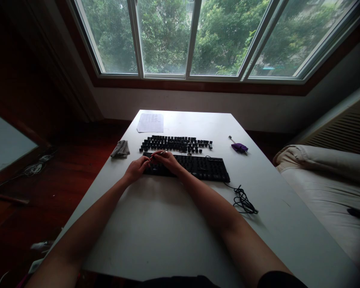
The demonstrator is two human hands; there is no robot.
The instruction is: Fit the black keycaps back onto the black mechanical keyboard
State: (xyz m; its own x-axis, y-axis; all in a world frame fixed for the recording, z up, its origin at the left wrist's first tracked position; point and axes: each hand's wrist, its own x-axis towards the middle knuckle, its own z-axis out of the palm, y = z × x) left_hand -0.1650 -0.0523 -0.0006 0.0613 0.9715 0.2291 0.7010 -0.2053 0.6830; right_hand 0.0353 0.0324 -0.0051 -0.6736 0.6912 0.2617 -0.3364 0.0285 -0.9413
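Note:
A black keyboard (204, 167) lies across the white table, its cable running off the right end. My left hand (137, 168) is at the keyboard's left end, thumb and fingers pinched together. Close beside it, my right hand (168, 161) reaches over the left part of the keyboard, its fingers also closed. The fingertips of both hands meet around something small and dark that I cannot make out. Just beyond the keyboard, loose black keycaps (174, 143) are laid out in several rows. My hands cover part of the keyboard's left side.
A grey cloth (120, 149) lies left of the keycaps, and a written sheet of paper (150, 123) lies farther back. To the right are a purple cloth item (239, 148) with a thin stick and the coiled cable (245, 201). A pale sofa (327, 180) stands beside the table (156, 228).

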